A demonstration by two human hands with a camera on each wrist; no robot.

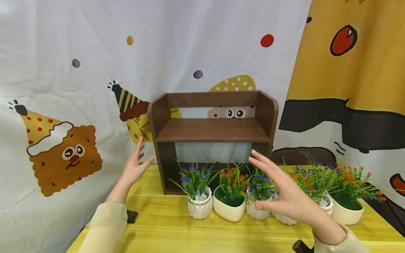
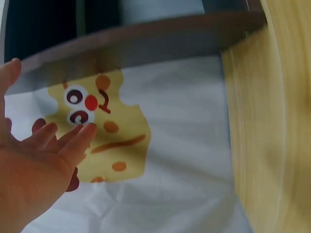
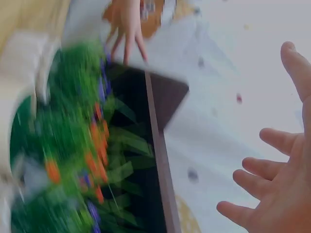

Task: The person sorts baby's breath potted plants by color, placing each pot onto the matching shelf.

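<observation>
Here's the left hand (image 1: 134, 168), fingers spread wide, just off the left side of the shelf (image 1: 213, 130), which stands upright on the far tabletop (image 1: 171, 228)! And the right hand (image 1: 286, 192), wide too, hangs in the air near the pots (image 1: 230, 211), lined up before the shelf and on to the right, purple and orange flowers (image 1: 234, 181) bristling, cartoon curtain (image 1: 221, 35) behind.

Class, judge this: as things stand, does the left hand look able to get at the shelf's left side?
Probably yes: the left hand is empty and near the shelf's left side, with nothing visible between them; the leftmost pot stands off to the hand's right.
</observation>
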